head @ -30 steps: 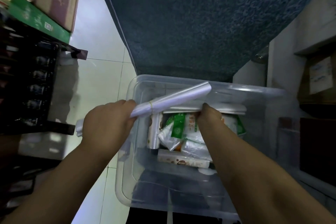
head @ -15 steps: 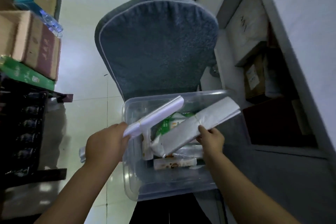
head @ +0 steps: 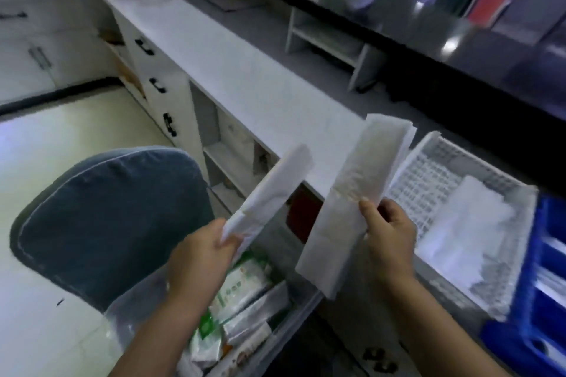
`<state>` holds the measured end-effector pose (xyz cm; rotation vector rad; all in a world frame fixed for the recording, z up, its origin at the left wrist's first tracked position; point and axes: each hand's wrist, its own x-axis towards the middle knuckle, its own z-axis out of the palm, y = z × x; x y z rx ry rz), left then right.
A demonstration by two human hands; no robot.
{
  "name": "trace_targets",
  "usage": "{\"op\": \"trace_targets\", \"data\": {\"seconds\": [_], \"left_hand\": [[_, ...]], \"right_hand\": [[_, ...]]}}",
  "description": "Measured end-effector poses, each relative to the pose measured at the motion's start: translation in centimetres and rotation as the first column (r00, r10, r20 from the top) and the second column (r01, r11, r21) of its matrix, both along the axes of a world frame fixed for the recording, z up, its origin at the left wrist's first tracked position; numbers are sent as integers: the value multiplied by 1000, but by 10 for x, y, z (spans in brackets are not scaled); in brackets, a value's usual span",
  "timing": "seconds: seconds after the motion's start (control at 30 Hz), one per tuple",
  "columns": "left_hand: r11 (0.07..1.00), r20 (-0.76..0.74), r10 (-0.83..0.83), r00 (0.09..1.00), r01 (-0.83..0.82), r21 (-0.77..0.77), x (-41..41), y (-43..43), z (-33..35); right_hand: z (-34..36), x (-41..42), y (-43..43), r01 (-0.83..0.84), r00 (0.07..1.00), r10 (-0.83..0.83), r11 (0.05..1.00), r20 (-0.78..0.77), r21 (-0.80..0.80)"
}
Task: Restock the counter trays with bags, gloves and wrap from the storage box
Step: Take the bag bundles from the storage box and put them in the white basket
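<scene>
My left hand (head: 200,257) grips a narrow white folded bag bundle (head: 272,190) that points up and to the right. A wider white bag bundle (head: 352,193) is held upright in my right hand (head: 387,232), close to the counter edge. Both bundles hang above the clear storage box (head: 131,312), which rests on a grey chair and holds green-and-white packets (head: 239,288) and boxed rolls. On the counter to the right stands a white mesh tray (head: 428,174) with white bags (head: 465,229) lying in it.
A blue tray (head: 548,285) sits right of the white tray. The white counter (head: 245,70) runs away to the upper left, with drawers and open shelves (head: 226,144) below it. A grey padded chair (head: 107,217) stands at the left on a pale tiled floor.
Both hands have lifted their bundles out of the box and up toward the counter. My view has swung from the box up to the counter and its trays.
</scene>
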<state>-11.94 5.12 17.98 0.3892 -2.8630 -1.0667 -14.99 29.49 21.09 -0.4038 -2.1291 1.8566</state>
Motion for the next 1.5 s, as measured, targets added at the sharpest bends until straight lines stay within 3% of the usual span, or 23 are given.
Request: {"op": "trace_targets", "data": {"seconds": [0.1, 0.23, 0.4, 0.53, 0.77, 0.87, 0.97, 1.03, 1.13, 1.23, 1.3, 1.37, 1.43, 1.5], "left_hand": [[989, -103, -109, 989, 118, 86, -19, 56, 26], [956, -136, -220, 966, 241, 168, -42, 135, 52], [913, -187, -393, 901, 406, 41, -79, 239, 76], [890, -172, -455, 874, 442, -109, -111, 317, 75], [871, 127, -409, 904, 428, -241, -136, 367, 30], [841, 59, -381, 923, 372, -393, -134, 369, 18], [731, -7, -582, 813, 520, -442, -133, 376, 5], [597, 102, -708, 699, 669, -443, -135, 379, -4], [426, 274, -757, 594, 765, -483, -143, 374, -17], [375, 343, -748, 568, 788, -488, -147, 369, -15], [450, 291, -763, 577, 798, -401, -142, 375, 1], [532, 89, -815, 573, 799, -280, -127, 387, 25], [530, -111, -848, 519, 826, -192, -103, 402, 52], [538, -172, -843, 510, 815, -215, -81, 410, 72]], "right_hand": [[21, 8, 63, 186, 980, -189, 982, -69, -41], [39, 25, 149, 374, 906, -397, 913, -147, -163], [49, 45, 248, 529, 809, -569, 814, -147, -239], [51, 49, 308, 565, 783, -606, 788, -143, -245], [40, 30, 370, 477, 852, -515, 838, -92, -265], [34, 19, 378, 436, 882, -467, 860, -64, -266], [29, 10, 379, 396, 907, -420, 878, -37, -267], [27, 4, 377, 379, 917, -399, 884, -18, -272], [28, -3, 371, 373, 922, -386, 888, 5, -268], [31, -4, 362, 376, 922, -387, 889, 9, -262], [34, -4, 354, 385, 920, -392, 890, 19, -244], [40, -8, 343, 395, 917, -397, 893, 35, -217], [44, -16, 330, 398, 917, -394, 894, 65, -205], [47, -24, 314, 380, 925, -370, 897, 85, -228]]}}
